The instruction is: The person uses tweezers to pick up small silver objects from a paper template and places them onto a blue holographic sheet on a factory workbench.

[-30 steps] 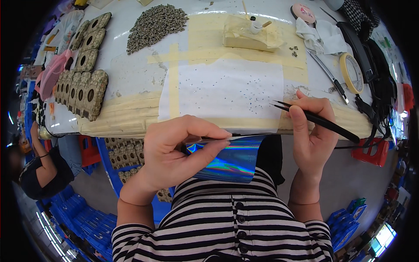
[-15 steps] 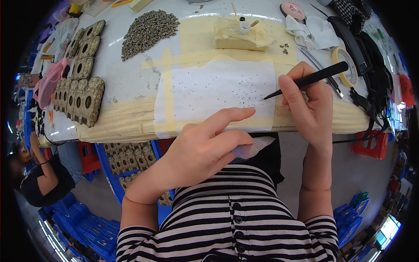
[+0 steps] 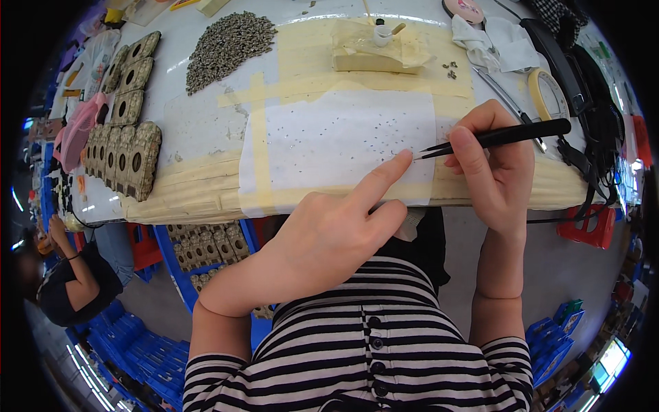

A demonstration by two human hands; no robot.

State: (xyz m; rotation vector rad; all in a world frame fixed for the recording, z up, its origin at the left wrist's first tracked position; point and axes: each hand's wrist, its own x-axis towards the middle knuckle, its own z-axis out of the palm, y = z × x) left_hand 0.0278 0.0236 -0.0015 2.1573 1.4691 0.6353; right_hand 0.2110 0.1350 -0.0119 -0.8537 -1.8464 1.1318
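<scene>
My right hand [image 3: 495,165] grips black tweezers [image 3: 522,132], held nearly level with the tips pointing left over the white sheet [image 3: 309,172]. Tiny dark and shiny bits lie scattered over that sheet. At the tweezer tips, the stretched index fingertip of my left hand [image 3: 322,233] comes close or touches; whether a bit sits between them is too small to tell. The other left fingers are curled around a small pale piece of dotted sheet [image 3: 410,226], mostly hidden under the hand below the table edge.
A heap of small patterned pieces [image 3: 230,48] lies at the back left, beside rows of camouflage-patterned cases [image 3: 130,154]. A wrapped block [image 3: 377,63] carries a small bottle [image 3: 382,36]. Tape roll [image 3: 548,95] and metal tools [image 3: 504,93] lie right. A co-worker [image 3: 79,275] sits far left.
My left index finger has moved up and right to the tweezer tips. The tweezers have tilted flatter, and the dotted sheet is now more hidden beneath my left hand.
</scene>
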